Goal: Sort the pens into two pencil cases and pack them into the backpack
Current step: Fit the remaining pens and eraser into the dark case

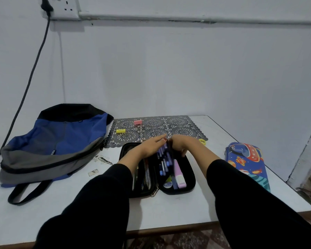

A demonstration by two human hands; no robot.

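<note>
Seen from above, a person in black sleeves reaches both hands across a white tabletop (pixel 169 209) to a black pencil case (pixel 190 184). It lies open flat in the middle, its two halves side by side and its length running from the near edge toward the far edge. A bundle of blue pens (pixel 162 159) lies in the right half, pointing the same way, with its far tips just beneath the spot where the two hands meet. The left hand (pixel 149 147) stretches over the left half, fingers straight and holding nothing, its fingertips coming at the pens from the left. The right hand (pixel 182 143) arches over the far end of the right half, fingers curled downward beside the pen tips (motion blur hides whether they pinch anything). The right hand looks better placed to draw the pens out lengthwise. A space-print pencil case (pixel 246 162) sits near the right edge, well apart; a blue backpack (pixel 52 144) slumps by the left edge.
</note>
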